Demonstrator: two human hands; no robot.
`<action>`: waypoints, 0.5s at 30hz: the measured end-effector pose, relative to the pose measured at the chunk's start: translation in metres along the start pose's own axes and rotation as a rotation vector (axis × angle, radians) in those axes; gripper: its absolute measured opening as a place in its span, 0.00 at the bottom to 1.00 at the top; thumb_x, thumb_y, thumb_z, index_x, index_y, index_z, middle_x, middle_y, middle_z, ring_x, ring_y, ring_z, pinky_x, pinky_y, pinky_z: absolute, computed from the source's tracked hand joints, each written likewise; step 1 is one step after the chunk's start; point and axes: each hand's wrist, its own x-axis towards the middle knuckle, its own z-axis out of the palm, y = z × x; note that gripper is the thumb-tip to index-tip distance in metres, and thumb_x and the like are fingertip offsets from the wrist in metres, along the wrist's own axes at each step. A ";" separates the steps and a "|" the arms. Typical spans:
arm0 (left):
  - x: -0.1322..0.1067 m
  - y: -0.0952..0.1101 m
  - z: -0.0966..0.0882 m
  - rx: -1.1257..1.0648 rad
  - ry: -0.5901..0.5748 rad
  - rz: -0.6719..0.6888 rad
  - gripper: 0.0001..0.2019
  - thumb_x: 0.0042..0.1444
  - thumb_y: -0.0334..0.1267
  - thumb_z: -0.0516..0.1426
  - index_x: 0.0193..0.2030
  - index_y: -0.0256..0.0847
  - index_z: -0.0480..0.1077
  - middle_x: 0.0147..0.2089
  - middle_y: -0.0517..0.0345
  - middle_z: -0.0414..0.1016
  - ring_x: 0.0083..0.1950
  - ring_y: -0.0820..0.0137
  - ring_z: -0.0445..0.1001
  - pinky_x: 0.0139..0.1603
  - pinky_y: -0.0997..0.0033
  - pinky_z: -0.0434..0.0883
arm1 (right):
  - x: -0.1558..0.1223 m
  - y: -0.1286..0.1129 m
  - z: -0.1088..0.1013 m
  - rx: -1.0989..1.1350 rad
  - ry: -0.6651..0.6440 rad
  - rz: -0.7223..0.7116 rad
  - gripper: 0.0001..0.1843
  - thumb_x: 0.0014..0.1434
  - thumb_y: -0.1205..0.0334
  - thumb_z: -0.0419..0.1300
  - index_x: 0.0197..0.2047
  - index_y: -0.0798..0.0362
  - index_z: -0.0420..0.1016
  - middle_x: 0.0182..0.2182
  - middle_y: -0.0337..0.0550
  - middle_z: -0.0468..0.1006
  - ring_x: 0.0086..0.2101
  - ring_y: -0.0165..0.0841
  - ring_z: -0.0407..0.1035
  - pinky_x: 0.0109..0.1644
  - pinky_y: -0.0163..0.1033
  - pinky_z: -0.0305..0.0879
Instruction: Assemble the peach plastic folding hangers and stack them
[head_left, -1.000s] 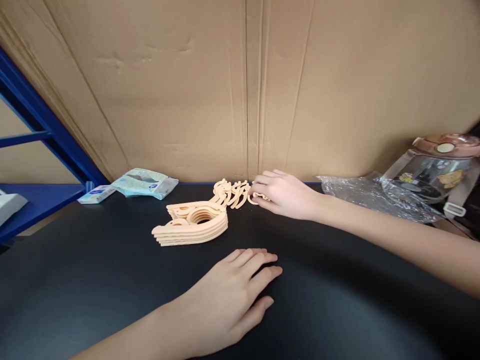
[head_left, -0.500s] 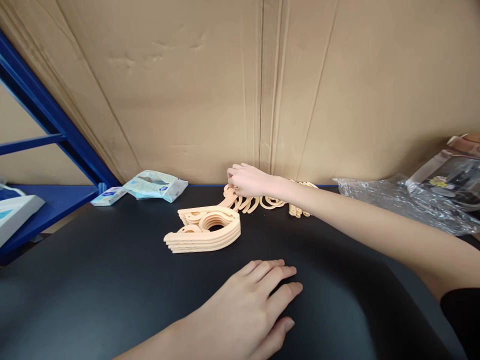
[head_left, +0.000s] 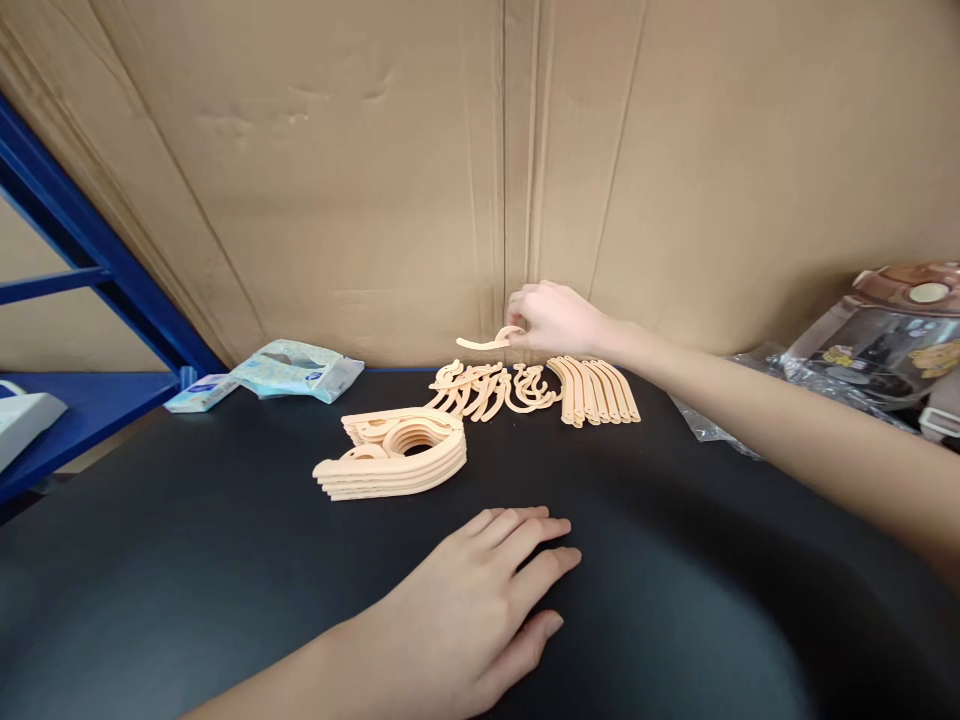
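- Brown cardboard (head_left: 337,180) backs a black tabletop (head_left: 187,600), on which a cream stack (head_left: 405,478) of flat shaped parts lies; their matching outlines probably let them nest as one block.
- Behind the stack and to its right, the right hand (head_left: 559,318) is raised, thumb and fingers pinching a curved piece (head_left: 484,345) by its curled end; that grip seems meant to leave the longer end free.
- Nearer the person than the stack, and to its right, the left hand (head_left: 465,610) rests palm down, fingers loosely spread, gripping nothing; it seems placed clear of the other arm.
- Just behind the stack lie loose hooked pieces (head_left: 487,400), overlapping, perhaps because their bends do not nest neatly.
- Farther right of the stack, curved slats (head_left: 592,390) lie side by side, likely to keep them sorted.
- Left of and behind the stack sit a soft blue pack (head_left: 296,370) and a small packet (head_left: 201,392); well to its right, clear plastic (head_left: 720,430) and a lidded bottle (head_left: 892,340), seemingly set aside.
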 end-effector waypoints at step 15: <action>0.001 0.002 -0.001 0.045 -0.005 0.015 0.18 0.65 0.36 0.51 0.61 0.40 0.62 0.64 0.49 0.65 0.66 0.59 0.62 0.64 0.57 0.64 | 0.015 -0.001 0.034 0.450 -0.296 -0.064 0.11 0.59 0.60 0.59 0.41 0.57 0.78 0.35 0.43 0.80 0.33 0.29 0.70 0.35 0.34 0.63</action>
